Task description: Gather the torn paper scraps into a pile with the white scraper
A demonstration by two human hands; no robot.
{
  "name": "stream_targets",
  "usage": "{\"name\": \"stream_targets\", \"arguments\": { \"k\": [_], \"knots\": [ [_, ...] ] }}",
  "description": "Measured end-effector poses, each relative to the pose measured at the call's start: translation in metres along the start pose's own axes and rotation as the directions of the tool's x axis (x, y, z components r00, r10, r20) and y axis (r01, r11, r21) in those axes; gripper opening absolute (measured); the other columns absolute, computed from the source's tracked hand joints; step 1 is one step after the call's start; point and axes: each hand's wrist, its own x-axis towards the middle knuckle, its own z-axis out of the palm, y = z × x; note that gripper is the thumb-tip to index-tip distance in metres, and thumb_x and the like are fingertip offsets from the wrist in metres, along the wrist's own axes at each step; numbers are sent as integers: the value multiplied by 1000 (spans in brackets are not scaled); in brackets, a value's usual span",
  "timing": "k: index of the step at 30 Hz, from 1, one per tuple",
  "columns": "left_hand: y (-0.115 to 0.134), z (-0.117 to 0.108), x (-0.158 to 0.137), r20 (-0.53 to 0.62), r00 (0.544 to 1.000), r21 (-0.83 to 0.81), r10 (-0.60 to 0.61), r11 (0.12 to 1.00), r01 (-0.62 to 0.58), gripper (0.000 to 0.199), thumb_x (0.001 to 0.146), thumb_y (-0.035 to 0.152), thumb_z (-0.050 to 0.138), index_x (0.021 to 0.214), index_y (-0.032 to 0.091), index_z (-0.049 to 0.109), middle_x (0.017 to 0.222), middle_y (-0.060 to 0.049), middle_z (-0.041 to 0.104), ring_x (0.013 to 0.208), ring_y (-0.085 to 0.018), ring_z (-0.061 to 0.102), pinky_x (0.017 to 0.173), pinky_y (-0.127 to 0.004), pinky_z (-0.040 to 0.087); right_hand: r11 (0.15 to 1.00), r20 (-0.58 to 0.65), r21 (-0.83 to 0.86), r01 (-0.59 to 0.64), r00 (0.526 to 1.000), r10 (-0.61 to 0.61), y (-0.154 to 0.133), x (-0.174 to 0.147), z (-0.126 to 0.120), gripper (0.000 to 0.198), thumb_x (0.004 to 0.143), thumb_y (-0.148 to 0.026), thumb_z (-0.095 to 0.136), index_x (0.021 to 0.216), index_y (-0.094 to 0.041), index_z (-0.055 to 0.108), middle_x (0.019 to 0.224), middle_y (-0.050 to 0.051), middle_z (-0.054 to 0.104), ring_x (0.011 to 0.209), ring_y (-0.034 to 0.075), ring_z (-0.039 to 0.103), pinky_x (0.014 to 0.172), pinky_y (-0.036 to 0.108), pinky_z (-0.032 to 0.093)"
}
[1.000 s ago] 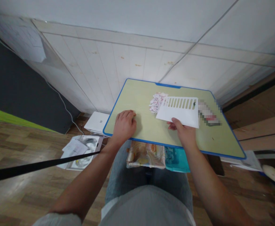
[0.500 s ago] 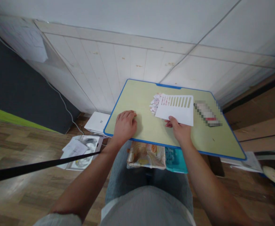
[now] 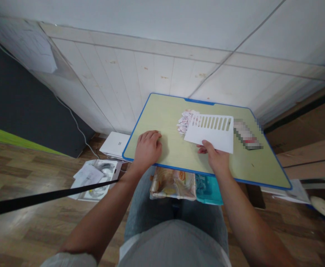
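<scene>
The right hand (image 3: 218,158) pinches the card (image 3: 210,135) by its near edge, thumb on top; left of the card lie the scraps (image 3: 183,124) and the left hand (image 3: 148,147), loosely bent, holding nothing visible.

Ahead we note a white wall (image 3: 162,22), grooved boards (image 3: 126,81) on its lower part with small yellowish stains, a grey cable (image 3: 231,54) slanting across. To our left, a dark grey panel (image 3: 26,107) edged lime green; wood-grain floor (image 3: 12,174) below, pale sheen on it. Blue-rimmed, yellow-green tabletop (image 3: 184,152) near the wall.
</scene>
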Motion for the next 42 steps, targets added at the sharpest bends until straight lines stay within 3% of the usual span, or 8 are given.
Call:
{"name": "stream_targets", "arguments": {
  "k": [9, 15, 26, 37, 42],
  "knots": [
    [0, -1, 0, 3, 1000, -7, -4, 1000, 4, 33, 102, 12, 64, 129, 19, 82, 150, -18, 83, 149, -36, 72, 133, -56, 53, 993, 97, -118, -4, 995, 15, 1, -4, -11, 43, 87, -64, 81, 68, -26, 78, 73, 10, 84, 68, 28, 80, 83, 44, 70],
    [-1, 0, 0, -5, 1000, -3, -7, 1000, 7, 34, 103, 12, 63, 129, 22, 81, 150, -16, 83, 148, -36, 72, 133, -56, 53, 998, 105, -61, -21, 994, 27, -5, -9, -13, 38, 86, -59, 80, 68, -26, 80, 72, 10, 84, 66, 27, 77, 74, 42, 70],
    [0, 0, 0, -5, 1000, -1, -7, 1000, 7, 34, 102, 11, 62, 128, 21, 80, 151, -15, 83, 148, -36, 72, 133, -55, 52, 992, 146, -127, -17, 989, 36, -1, -7, -7, 54, 88, -76, 80, 66, -27, 78, 74, 11, 84, 70, 28, 78, 80, 44, 70],
    [-1, 0, 0, -9, 1000, -9, 2, 1000, -2, 35, 102, 11, 62, 129, 23, 80, 150, -15, 83, 148, -35, 71, 132, -56, 53, 991, 227, -128, 32, 974, -2, -15, -14, -19, 34, 85, -54, 79, 62, -28, 78, 70, 9, 82, 74, 30, 80, 88, 47, 70],
    [-1, 0, 0, -4, 1000, -10, 1, 1000, -1, 33, 103, 12, 61, 128, 22, 80, 151, -17, 83, 148, -36, 71, 133, -57, 52, 991, 283, -132, 30, 959, 9, -20, -19, -28, 31, 82, -49, 80, 58, -29, 77, 69, 8, 82, 75, 32, 80, 84, 47, 71]
  ]
}}
